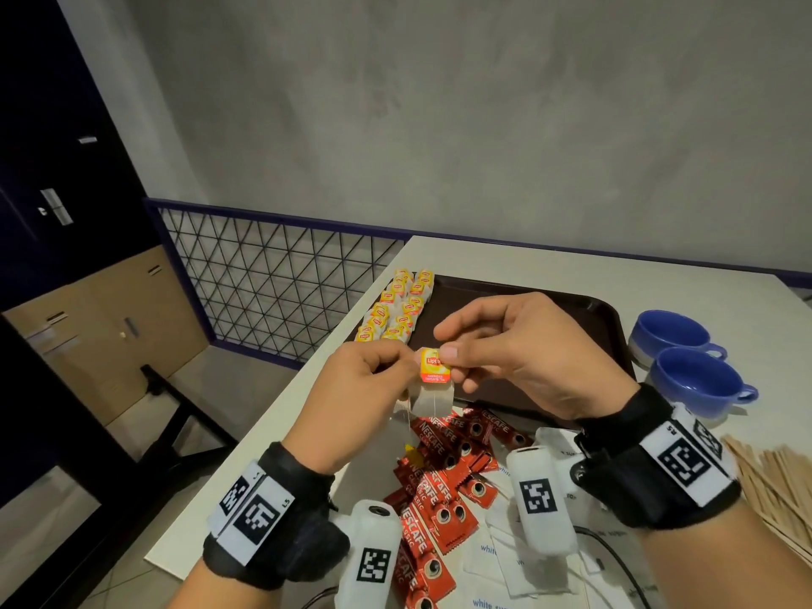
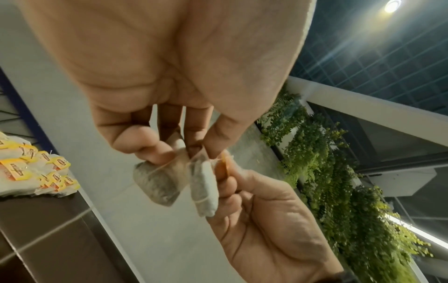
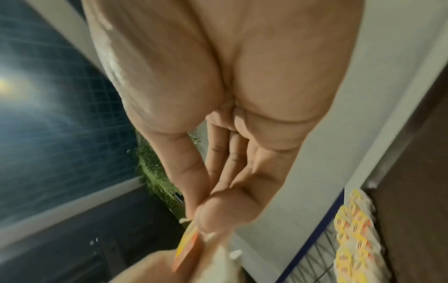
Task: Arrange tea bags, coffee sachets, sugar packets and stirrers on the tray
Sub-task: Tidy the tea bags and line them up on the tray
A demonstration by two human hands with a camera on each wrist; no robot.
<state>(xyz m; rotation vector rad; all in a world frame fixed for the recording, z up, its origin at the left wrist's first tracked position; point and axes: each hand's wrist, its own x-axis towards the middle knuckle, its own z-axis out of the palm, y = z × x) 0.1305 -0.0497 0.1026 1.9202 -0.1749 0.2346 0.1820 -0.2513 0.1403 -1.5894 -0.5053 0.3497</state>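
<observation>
Tea bags are the step in hand: rows (image 1: pixel 397 307) already lie along the tray's (image 1: pixel 589 320) left edge. Both hands hover above the tray's near edge; the left hand (image 1: pixel 351 397) pinches two tangled bags (image 2: pixel 179 179), the right hand (image 1: pixel 523 349) pinches a yellow tag (image 1: pixel 435 367). Next, I judge, separate them and extend the rows.

Tea bags (image 1: pixel 433 400) thin matt paper; sachets (image 1: pixel 444 490) glossy foil; stirrers (image 1: pixel 773 481) pale wood; tray (image 1: pixel 527 301) smooth plastic.
</observation>
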